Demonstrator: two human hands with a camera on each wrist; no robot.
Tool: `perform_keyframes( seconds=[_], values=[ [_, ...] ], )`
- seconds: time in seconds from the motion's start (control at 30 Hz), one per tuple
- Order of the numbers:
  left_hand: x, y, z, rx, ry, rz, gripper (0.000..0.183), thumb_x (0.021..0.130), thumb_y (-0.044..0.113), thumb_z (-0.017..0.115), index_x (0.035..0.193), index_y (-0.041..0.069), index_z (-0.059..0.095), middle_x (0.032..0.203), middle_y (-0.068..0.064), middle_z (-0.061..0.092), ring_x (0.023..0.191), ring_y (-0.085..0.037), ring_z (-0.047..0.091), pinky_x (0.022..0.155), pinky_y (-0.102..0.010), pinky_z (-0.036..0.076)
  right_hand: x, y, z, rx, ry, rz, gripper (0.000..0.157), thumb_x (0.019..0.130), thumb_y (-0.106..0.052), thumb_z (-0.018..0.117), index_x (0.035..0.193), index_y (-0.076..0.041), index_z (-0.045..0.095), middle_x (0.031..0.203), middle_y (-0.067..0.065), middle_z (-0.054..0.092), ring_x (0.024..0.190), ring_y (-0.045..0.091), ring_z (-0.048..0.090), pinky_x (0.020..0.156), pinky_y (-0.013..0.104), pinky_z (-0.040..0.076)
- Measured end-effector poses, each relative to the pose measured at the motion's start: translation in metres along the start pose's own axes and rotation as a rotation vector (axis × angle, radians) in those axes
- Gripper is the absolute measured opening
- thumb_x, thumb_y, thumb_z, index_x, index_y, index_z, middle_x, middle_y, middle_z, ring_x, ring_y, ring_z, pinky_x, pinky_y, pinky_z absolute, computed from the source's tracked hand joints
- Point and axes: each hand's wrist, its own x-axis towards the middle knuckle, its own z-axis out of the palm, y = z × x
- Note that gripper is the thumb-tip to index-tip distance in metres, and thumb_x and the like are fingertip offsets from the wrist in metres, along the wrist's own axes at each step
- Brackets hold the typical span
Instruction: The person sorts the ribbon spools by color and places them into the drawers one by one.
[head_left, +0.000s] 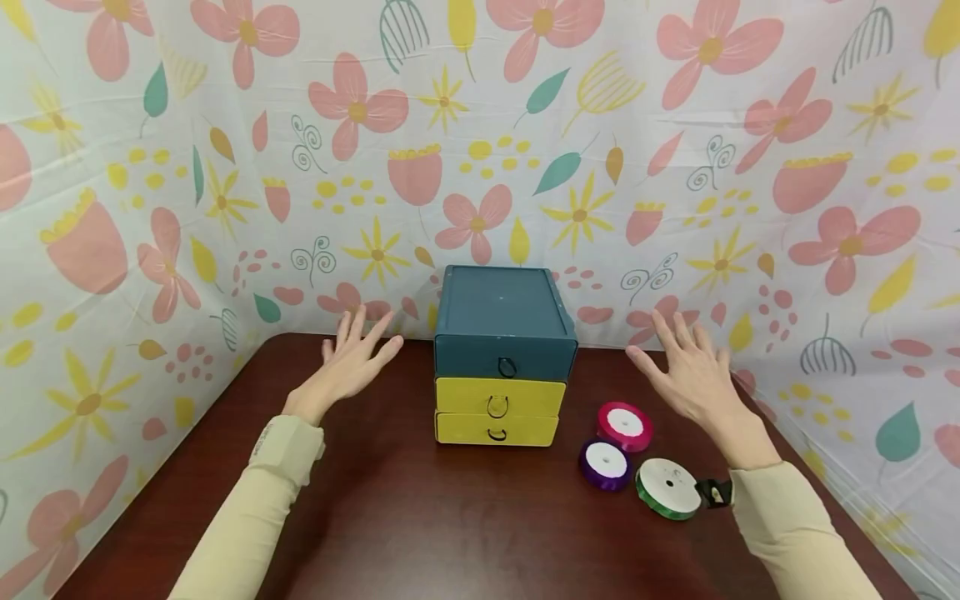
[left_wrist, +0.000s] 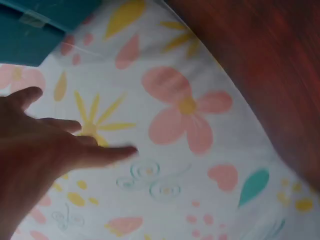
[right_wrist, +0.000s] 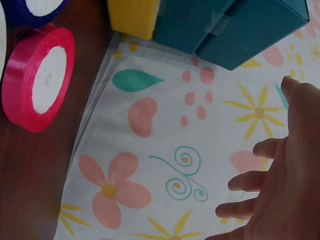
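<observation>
Raised to the left of a small drawer box, my left hand (head_left: 348, 362) has its fingers spread and holds nothing. My right hand (head_left: 693, 379) is up on the other side, fingers also spread, with nothing in it. Between them stands the box, with a blue top drawer (head_left: 480, 357) and two yellow drawers (head_left: 465, 396) below, each with a dark ring pull. Three ribbon rolls lie nearest the right hand: a pink roll (head_left: 625, 427), a purple roll (head_left: 605, 465) and a green roll (head_left: 667, 489) with white faces. In the right wrist view the pink roll (right_wrist: 37, 77) shows at the left.
A dark reddish-brown table (head_left: 420, 525) carries the box and the rolls. Behind and on both sides hangs a white cloth (head_left: 247, 150) printed with flowers and leaves, close to the table's back edge. A dark strap (head_left: 714, 492) sits at the right sleeve cuff.
</observation>
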Motion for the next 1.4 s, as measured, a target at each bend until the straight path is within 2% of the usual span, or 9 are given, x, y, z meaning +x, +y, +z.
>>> perform_keyframes(
  seconds=[0.13, 0.27, 0.5, 0.67, 0.83, 0.97, 1.13, 1.3, 1.4],
  values=[
    [0.015, 0.013, 0.003, -0.216, 0.024, 0.085, 0.066, 0.099, 0.063, 0.027, 0.156, 0.031, 0.017, 0.164, -0.006, 0.011, 0.151, -0.032, 0.006, 0.116, -0.063, 0.013, 0.0, -0.005, -0.002, 0.012, -0.006, -0.017, 0.082, 0.095, -0.065, 0.035, 0.157, -0.017, 0.011, 0.156, 0.03, 0.018, 0.138, 0.056, 0.017, 0.1, 0.077, 0.014],
    [0.032, 0.03, 0.008, -0.452, 0.023, 0.106, 0.063, 0.101, 0.056, 0.034, 0.155, 0.024, 0.023, 0.159, -0.008, 0.026, 0.147, -0.03, 0.025, 0.116, -0.054, 0.026, -0.001, -0.012, -0.005, 0.024, -0.017, -0.023, 0.082, 0.095, -0.065, 0.035, 0.157, -0.016, 0.014, 0.157, 0.028, 0.018, 0.14, 0.054, 0.016, 0.104, 0.076, 0.013],
    [0.057, 0.052, 0.017, -0.735, 0.005, 0.106, 0.058, 0.102, 0.045, 0.041, 0.154, 0.024, 0.027, 0.16, -0.002, 0.025, 0.148, -0.024, 0.025, 0.118, -0.05, 0.025, 0.0, -0.029, -0.012, 0.047, -0.024, -0.074, 0.079, 0.097, -0.062, 0.035, 0.157, -0.015, 0.016, 0.157, 0.027, 0.019, 0.139, 0.054, 0.021, 0.105, 0.075, 0.016],
    [0.063, 0.056, 0.021, -0.775, -0.004, 0.128, 0.055, 0.103, 0.044, 0.04, 0.154, 0.03, 0.026, 0.162, 0.007, 0.018, 0.151, -0.018, 0.015, 0.122, -0.046, 0.017, 0.0, -0.042, -0.017, 0.097, -0.039, -0.117, 0.074, 0.099, -0.058, 0.036, 0.157, -0.017, 0.016, 0.158, 0.024, 0.023, 0.14, 0.051, 0.025, 0.105, 0.073, 0.022],
    [0.062, 0.062, 0.016, -0.756, -0.01, 0.134, 0.052, 0.104, 0.041, 0.039, 0.153, 0.031, 0.028, 0.162, 0.006, 0.019, 0.15, -0.02, 0.018, 0.121, -0.047, 0.019, -0.002, -0.057, -0.024, 0.155, 0.004, -0.156, 0.067, 0.1, -0.052, 0.039, 0.156, -0.017, 0.022, 0.155, 0.022, 0.031, 0.139, 0.047, 0.031, 0.103, 0.071, 0.029],
    [0.066, 0.061, 0.02, -0.755, 0.004, 0.134, 0.052, 0.103, 0.041, 0.04, 0.153, 0.03, 0.03, 0.161, 0.004, 0.021, 0.149, -0.021, 0.021, 0.12, -0.047, 0.021, -0.006, -0.073, -0.026, 0.173, 0.168, -0.222, 0.056, 0.1, -0.042, 0.048, 0.146, -0.01, 0.043, 0.141, 0.022, 0.049, 0.125, 0.042, 0.044, 0.098, 0.064, 0.039],
    [0.066, 0.06, 0.024, -0.776, 0.006, 0.131, 0.052, 0.104, 0.039, 0.041, 0.153, 0.028, 0.03, 0.161, 0.002, 0.021, 0.149, -0.022, 0.022, 0.12, -0.048, 0.022, -0.011, -0.096, -0.021, 0.261, 0.38, -0.354, 0.033, 0.093, -0.022, 0.063, 0.122, -0.005, 0.062, 0.106, 0.013, 0.064, 0.097, 0.027, 0.051, 0.081, 0.042, 0.045],
    [0.065, 0.06, 0.026, -0.782, 0.002, 0.116, 0.052, 0.103, 0.039, 0.043, 0.153, 0.028, 0.031, 0.161, 0.001, 0.023, 0.148, -0.023, 0.025, 0.12, -0.05, 0.021, -0.017, -0.121, -0.006, 0.472, 0.361, -0.407, 0.008, 0.092, -0.014, 0.065, 0.096, -0.009, 0.07, 0.071, -0.003, 0.062, 0.063, 0.007, 0.051, 0.059, 0.022, 0.043],
    [0.065, 0.06, 0.027, -0.781, 0.004, 0.113, 0.053, 0.102, 0.041, 0.043, 0.152, 0.028, 0.032, 0.161, 0.003, 0.023, 0.148, -0.022, 0.023, 0.12, -0.049, 0.021, -0.019, -0.136, 0.007, 0.582, 0.292, -0.4, 0.013, 0.093, -0.013, 0.064, 0.081, -0.011, 0.07, 0.06, -0.004, 0.061, 0.051, 0.002, 0.049, 0.05, 0.019, 0.041]
  ],
)
